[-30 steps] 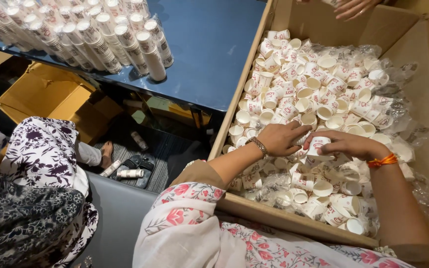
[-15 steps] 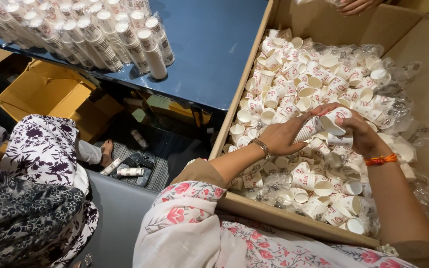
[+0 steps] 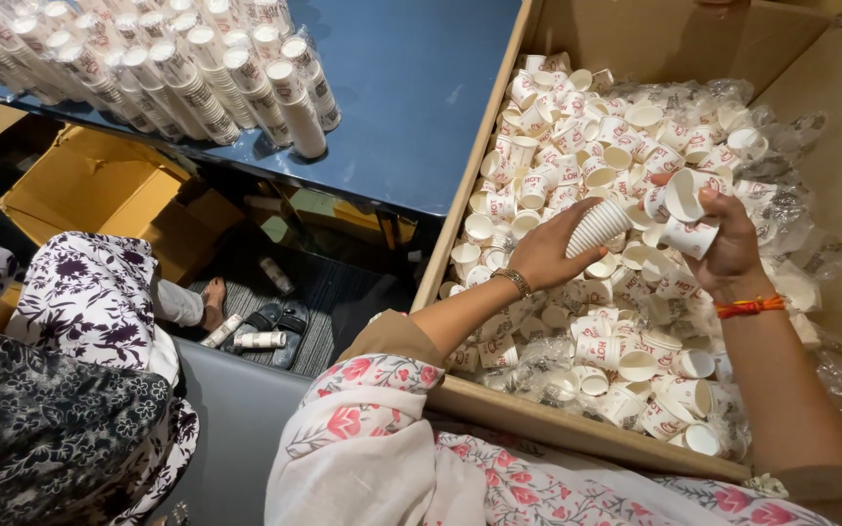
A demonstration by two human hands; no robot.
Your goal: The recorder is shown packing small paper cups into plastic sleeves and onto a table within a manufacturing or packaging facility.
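**Paper cups in hand over a full cardboard box**

You are looking down at a dark blue tabletop that fills the upper middle of the view, glossy enough to catch the light. Pushed against its right edge is a large cardboard box, lined with clear plastic and heaped with loose white paper cups lying at every angle. Below the table's near edge the floor is dim; a flattened brown carton lies there with a pair of sandals beside it. A person in a black and white floral dress sits at your lower left, one bare foot showing.

On the far left of the table, long stacks of cups lie side by side in plastic sleeves.

Both your hands hover above the middle of the box. Your left hand, a bracelet at its wrist, is closed around a short nested stack of cups held on its side. Your right hand, with an orange thread round the wrist, pinches a few single cups between fingers and thumb, just beside that stack.
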